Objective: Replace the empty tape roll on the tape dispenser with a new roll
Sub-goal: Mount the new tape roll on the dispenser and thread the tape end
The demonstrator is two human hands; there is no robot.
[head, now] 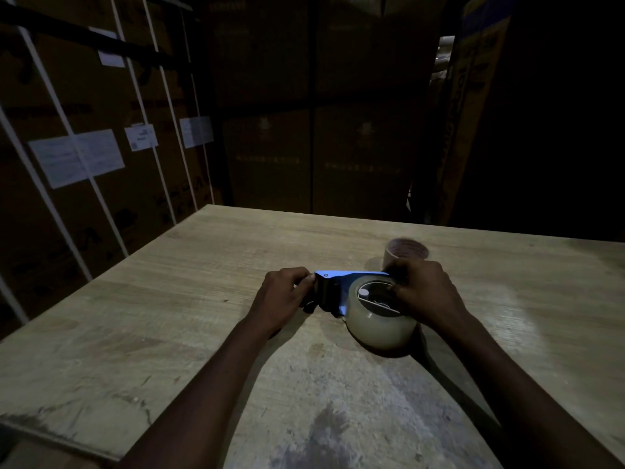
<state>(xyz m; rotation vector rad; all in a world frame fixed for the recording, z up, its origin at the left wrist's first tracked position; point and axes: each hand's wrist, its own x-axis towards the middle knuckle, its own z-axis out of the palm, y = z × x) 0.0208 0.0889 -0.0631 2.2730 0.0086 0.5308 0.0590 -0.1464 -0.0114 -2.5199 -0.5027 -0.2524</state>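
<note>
A blue tape dispenser (338,282) lies on its side on the wooden table (169,299). A full roll of clear tape (378,323) sits on its hub. My left hand (284,296) grips the dispenser's dark front end. The fingers of my right hand (422,289) rest on the far rim of the new roll, pressing it against the hub. Just behind my right hand an empty cardboard tape core (406,250) stands upright on the table.
Stacked cardboard boxes (101,147) with white straps and paper labels stand to the left and behind the table. The room is very dark. The table's far edge (372,220) runs just behind the core.
</note>
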